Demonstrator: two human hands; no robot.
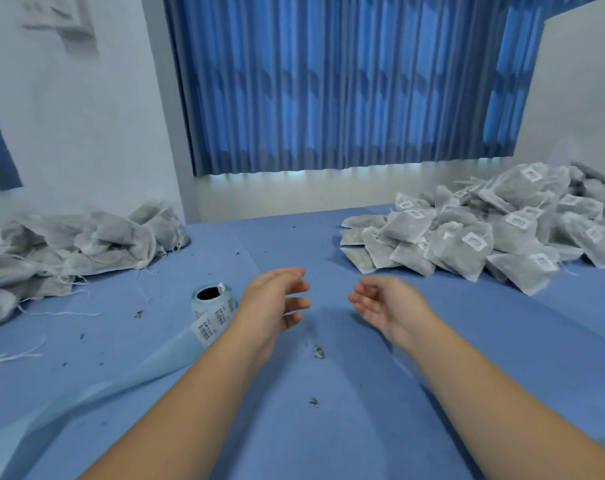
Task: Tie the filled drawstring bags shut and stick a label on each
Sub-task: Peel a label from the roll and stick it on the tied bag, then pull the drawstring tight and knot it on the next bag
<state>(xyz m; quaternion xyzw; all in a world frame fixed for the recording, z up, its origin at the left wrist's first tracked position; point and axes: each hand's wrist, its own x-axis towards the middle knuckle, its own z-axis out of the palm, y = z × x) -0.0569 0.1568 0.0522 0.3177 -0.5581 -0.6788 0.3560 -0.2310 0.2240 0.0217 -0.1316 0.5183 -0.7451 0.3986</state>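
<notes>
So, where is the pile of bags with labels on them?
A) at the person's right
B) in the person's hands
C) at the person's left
A: the labelled bags are heaped beyond the right hand; the left pile shows no labels.

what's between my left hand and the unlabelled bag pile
The label roll, beside the left hand, then blue cloth up to the unlabelled bags; head view.

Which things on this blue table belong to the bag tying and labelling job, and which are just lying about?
Job: unlabelled bags piled left; label roll; labelled bags piled right; left hand and right hand, both empty.
Lying about: loose threads; leaf crumbs; spent backing strip.
</notes>
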